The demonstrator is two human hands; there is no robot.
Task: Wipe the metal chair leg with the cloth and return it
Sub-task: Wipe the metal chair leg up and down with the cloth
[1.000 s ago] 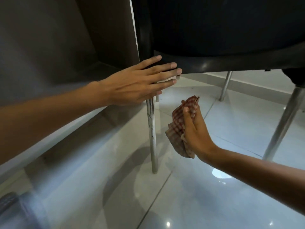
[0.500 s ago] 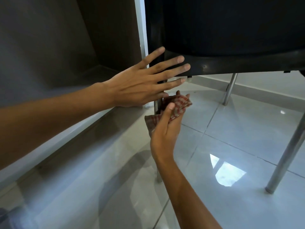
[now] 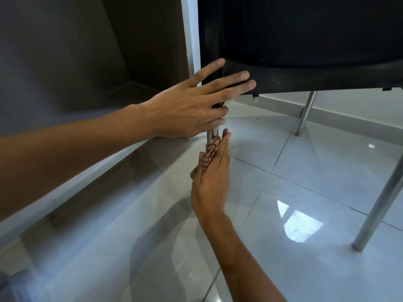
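A black plastic chair (image 3: 305, 40) stands on shiny metal legs. My left hand (image 3: 192, 105) rests flat, fingers spread, against the seat's front left corner. Just below it a short piece of the front left metal leg (image 3: 211, 134) shows. My right hand (image 3: 212, 177) is wrapped around that leg with a red and white checked cloth (image 3: 209, 152) pressed between palm and metal. Most of the leg and most of the cloth are hidden behind this hand and forearm.
Two more metal legs show: one at the right (image 3: 379, 205) and one at the back (image 3: 305, 114). The floor (image 3: 305, 171) is glossy pale tile with reflections. A dark wall (image 3: 54, 62) with a pale skirting runs along the left, close to the chair.
My right hand has brought the cloth from the right onto the front left leg and closed around it. My left hand stays on the seat corner, fingers spread wider.
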